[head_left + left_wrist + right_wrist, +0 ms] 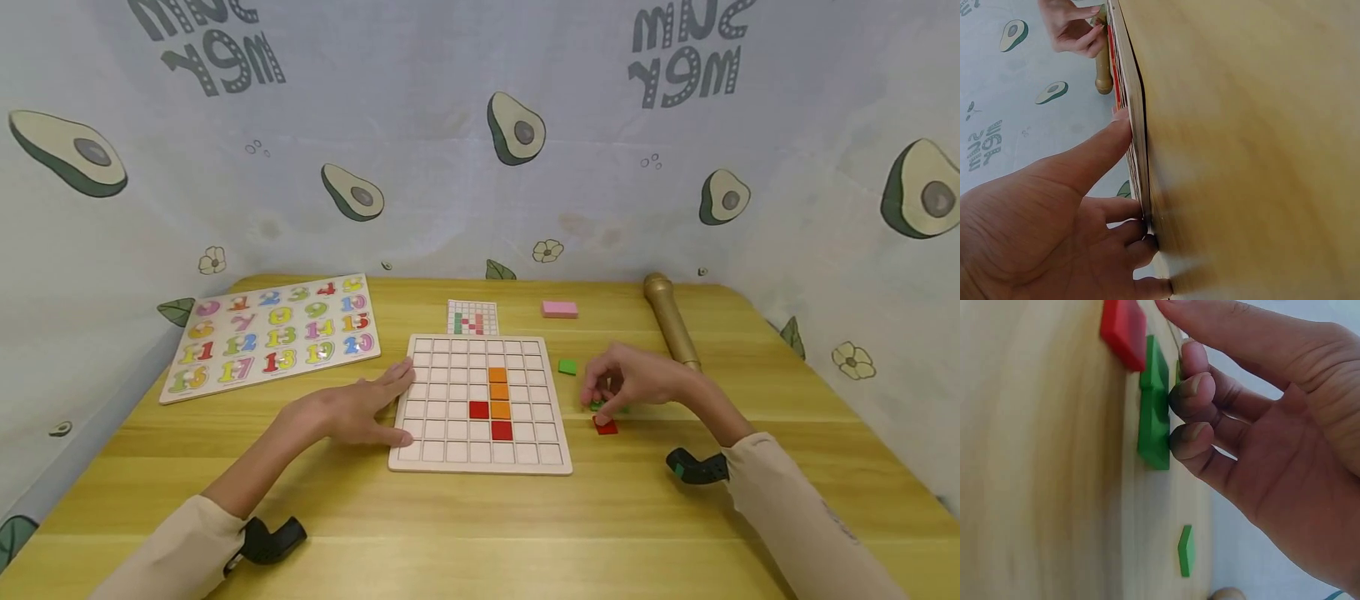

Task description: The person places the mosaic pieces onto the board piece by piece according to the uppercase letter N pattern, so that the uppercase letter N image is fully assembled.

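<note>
"Right of the grid board (457, 410), where's the loose red tile (1124, 331)?"

"At the thumb tip of the right hand (633, 379), the nearer of the two; its fingers bend loosely, pinching nothing I can see."

"And the left hand (363, 412)?"

"Spread, thumb on the board's left edge."

"What's around that tile?"

"Green tiles (1155, 425) just beside; farther off, the gold microphone (670, 317)."
</note>
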`<state>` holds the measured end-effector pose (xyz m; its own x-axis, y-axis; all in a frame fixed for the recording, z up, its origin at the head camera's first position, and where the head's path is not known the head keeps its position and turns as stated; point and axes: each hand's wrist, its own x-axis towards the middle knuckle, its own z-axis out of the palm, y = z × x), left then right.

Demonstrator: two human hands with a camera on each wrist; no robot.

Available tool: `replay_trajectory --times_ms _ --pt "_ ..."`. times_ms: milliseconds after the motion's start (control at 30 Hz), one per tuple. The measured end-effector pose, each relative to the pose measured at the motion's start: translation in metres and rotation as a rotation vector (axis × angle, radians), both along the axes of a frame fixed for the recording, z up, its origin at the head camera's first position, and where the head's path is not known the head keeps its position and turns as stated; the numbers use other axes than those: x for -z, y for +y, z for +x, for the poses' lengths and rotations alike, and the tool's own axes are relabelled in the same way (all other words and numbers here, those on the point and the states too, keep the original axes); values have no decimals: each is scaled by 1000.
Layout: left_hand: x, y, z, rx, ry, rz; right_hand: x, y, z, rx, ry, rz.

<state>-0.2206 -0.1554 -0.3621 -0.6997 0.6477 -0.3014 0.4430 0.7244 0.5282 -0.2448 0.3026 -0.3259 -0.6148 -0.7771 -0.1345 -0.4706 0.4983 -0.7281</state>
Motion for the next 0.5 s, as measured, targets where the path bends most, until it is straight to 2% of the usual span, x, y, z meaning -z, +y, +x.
replay_trajectory --times_ms 200,300,433,500 --pt "-20 6 11 -33 -27 -9 -1 7 5 0 27 22" --pt "-17 4 10 -30 -27 -3 -3 8 6 11 44 45" --pt "-1 0 1 -26 -2 -13 -4 8 8 42 54 88" --pt "-2 1 2 -36 -9 -24 -3 8 8 54 54 107"
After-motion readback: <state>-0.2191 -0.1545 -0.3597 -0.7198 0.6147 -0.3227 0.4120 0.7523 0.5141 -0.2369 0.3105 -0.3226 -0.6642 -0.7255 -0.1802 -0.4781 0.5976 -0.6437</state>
